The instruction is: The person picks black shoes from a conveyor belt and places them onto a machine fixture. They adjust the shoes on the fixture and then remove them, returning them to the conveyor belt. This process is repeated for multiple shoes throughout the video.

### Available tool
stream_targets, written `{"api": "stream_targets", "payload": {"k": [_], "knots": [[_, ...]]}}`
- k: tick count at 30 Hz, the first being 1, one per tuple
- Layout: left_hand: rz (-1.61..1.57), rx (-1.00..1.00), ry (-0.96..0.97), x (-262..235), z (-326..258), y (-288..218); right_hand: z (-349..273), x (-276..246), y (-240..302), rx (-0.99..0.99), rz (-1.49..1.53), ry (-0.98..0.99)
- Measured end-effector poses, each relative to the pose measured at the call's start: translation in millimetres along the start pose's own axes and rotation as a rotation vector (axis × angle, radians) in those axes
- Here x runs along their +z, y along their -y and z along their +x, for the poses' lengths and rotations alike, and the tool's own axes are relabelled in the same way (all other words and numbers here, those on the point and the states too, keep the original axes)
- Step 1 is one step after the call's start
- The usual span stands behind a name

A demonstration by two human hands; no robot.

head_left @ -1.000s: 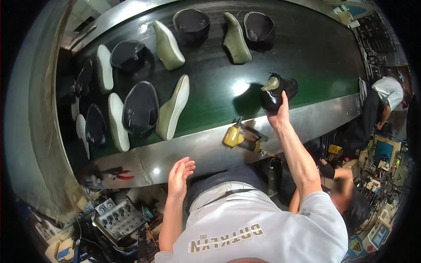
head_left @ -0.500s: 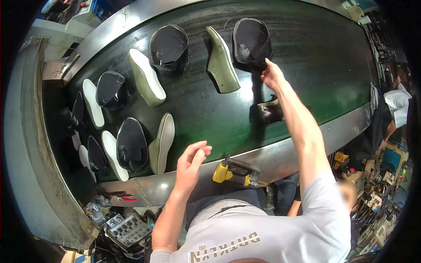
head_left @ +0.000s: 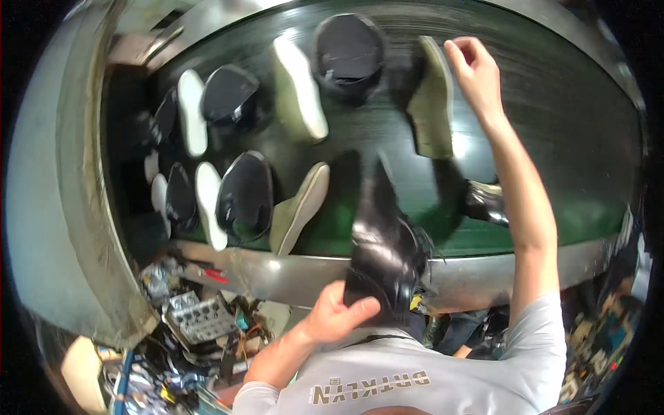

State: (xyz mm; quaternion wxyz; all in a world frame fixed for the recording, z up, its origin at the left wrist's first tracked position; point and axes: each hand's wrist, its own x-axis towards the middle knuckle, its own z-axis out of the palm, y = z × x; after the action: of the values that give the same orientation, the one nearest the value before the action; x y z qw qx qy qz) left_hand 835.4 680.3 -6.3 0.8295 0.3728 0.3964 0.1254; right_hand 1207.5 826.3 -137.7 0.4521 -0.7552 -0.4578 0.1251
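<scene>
A glossy black boot [head_left: 387, 249] tilts over the near edge of the dark green belt, blurred by motion. My left hand [head_left: 337, 315] grips its lower end, thumb across the front and the fingers partly hidden behind it. At the far right my right hand [head_left: 477, 69] is curled, thumb and forefinger drawn together with nothing visible in them. It hovers close beside an olive-green shoe last [head_left: 432, 104] with a pale sole; whether they touch I cannot tell. Under my right forearm lies another shiny black boot [head_left: 485, 202], partly covered by the arm.
On the belt's left half lie several pale-soled lasts [head_left: 299, 90] between black boots [head_left: 349, 48] with their openings up. Red-handled pliers [head_left: 216, 275] lie on the metal rim [head_left: 277, 273]. A grey holed box [head_left: 200, 319] stands below it. Part of a yellow tool [head_left: 415, 303] shows near my waist.
The black boot beside my right hand is gone from its far spot; a black boot is now in my formerly empty left hand. The view has shifted left, moving the belt's items rightward.
</scene>
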Motion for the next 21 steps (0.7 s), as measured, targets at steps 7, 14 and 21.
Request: {"api": "stream_targets", "payload": {"k": [7,14,21], "knots": [[-0.003,-0.066,0.039,-37,-88,30,26,86,-86,0.389,-0.545,0.379],[0.463,0.276,0.167,-75,-145,35,-134,-3,99,-0.005,-0.131,0.242],[-0.854,0.31,-0.129,-140,-214,110,-279,-35,177,0.297,0.544,0.038]]}}
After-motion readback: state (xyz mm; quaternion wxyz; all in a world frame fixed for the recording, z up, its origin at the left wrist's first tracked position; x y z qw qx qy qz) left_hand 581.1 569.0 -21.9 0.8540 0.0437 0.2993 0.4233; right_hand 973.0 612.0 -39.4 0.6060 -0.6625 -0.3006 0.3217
